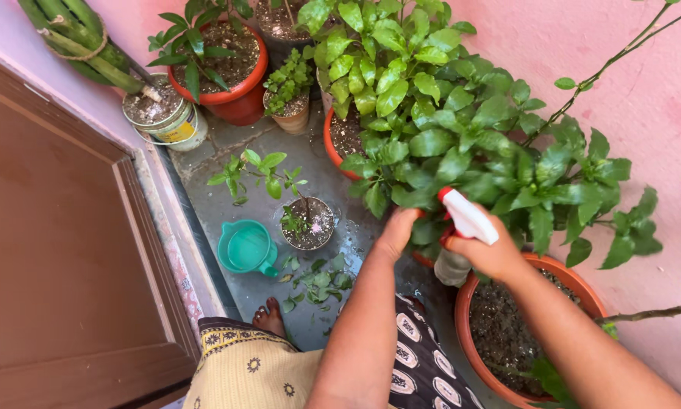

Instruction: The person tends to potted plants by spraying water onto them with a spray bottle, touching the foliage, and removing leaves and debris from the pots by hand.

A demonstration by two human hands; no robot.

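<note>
Spray bottle [462, 231] clamped in right hand [486, 254], nozzle at leafy shrub [462, 129]; left hand [396, 233] fingers buried in foliage, state unclear. Risk: wet floor [340, 189] underfoot, slipping likely.

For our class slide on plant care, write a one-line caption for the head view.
Right hand holds a white-and-red spray bottle while left hand touches the leafy green plant.

Glossy plastic spray bottle [462, 227]; matt terracotta pot [575, 280]; wet floor [356, 242].
</note>
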